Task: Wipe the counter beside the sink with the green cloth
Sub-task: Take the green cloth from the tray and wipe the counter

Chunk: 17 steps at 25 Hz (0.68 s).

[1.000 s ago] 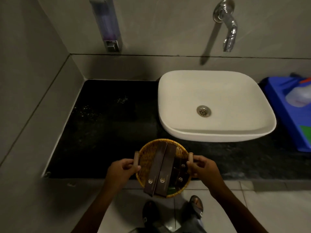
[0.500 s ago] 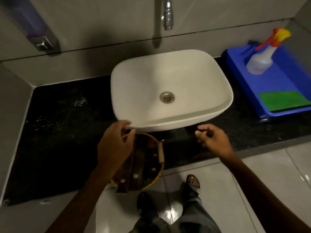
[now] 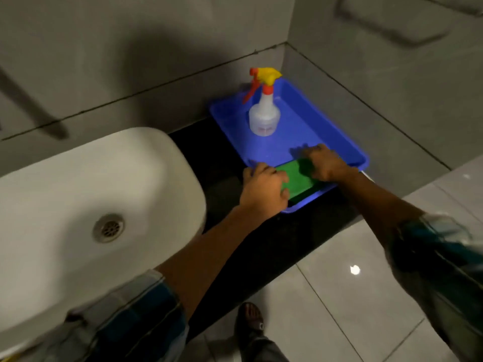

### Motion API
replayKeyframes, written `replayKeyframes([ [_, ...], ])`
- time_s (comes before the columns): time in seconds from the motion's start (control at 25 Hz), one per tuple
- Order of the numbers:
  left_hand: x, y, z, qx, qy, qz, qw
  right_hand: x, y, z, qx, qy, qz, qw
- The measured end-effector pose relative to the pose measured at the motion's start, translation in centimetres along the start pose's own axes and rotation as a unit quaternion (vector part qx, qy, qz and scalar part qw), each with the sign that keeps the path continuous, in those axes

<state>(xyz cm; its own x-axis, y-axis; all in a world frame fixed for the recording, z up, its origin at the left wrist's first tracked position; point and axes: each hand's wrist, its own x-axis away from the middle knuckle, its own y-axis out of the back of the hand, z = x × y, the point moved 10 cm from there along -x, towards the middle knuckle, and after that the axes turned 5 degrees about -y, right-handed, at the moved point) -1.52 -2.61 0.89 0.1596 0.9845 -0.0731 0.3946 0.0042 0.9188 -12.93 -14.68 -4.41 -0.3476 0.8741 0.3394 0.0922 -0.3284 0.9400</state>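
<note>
A folded green cloth point(image 3: 299, 180) lies in the near end of a blue tray point(image 3: 332, 134) on the black counter point(image 3: 264, 246), right of the white sink point(image 3: 91, 184). My left hand point(image 3: 262, 190) is at the cloth's left end, with fingers curled over its edge. On the cloth's far right end rests my right hand point(image 3: 326, 163), fingers stretched toward the tray floor; I cannot see whether it grips. Both hands cover much of the cloth.
A clear spray bottle point(image 3: 264, 118) with a yellow and orange trigger stands upright in the tray's far half. Grey tiled walls close in behind and to the right of the tray. Below the counter edge are pale floor tiles and my sandalled foot point(image 3: 251, 320).
My view has swung right from the sink to the tray. Both hands left the wicker basket, now out of view, and moved onto the green cloth.
</note>
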Motion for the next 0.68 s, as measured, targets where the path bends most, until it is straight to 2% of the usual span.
replayKeyframes([
  [0.08,-3.2,-4.5,-1.5,-0.032,-0.021,0.076,0.996,-2.4,-2.0,-1.9,0.125,0.011,0.068,0.990],
  [0.16,-5.1,-7.2,-0.7,-0.038,-0.004,0.131,0.991,-3.7,-2.1,-2.7,0.182,0.014,0.090,0.979],
  [0.24,-6.3,-7.8,1.2,0.010,0.043,0.152,0.987,-3.7,-0.5,-2.6,0.211,0.017,0.071,0.975],
  [0.32,-6.8,-7.4,2.7,0.078,0.081,0.161,0.980,-2.8,1.8,-1.7,0.186,0.048,0.012,0.981],
  [0.4,-6.9,-6.3,3.3,0.103,0.077,0.167,0.978,-1.1,4.5,-0.9,0.108,0.082,-0.018,0.991],
  [0.52,-5.4,-3.1,3.3,0.121,0.043,0.132,0.983,1.4,8.2,-1.1,-0.092,0.083,-0.023,0.992],
  [0.6,-3.4,0.1,3.5,0.119,0.046,0.083,0.988,2.9,9.7,-0.7,-0.227,0.071,-0.032,0.971],
  [0.68,-0.7,4.4,4.3,0.144,0.067,0.012,0.987,4.9,10.7,0.8,-0.390,0.052,-0.054,0.918],
])
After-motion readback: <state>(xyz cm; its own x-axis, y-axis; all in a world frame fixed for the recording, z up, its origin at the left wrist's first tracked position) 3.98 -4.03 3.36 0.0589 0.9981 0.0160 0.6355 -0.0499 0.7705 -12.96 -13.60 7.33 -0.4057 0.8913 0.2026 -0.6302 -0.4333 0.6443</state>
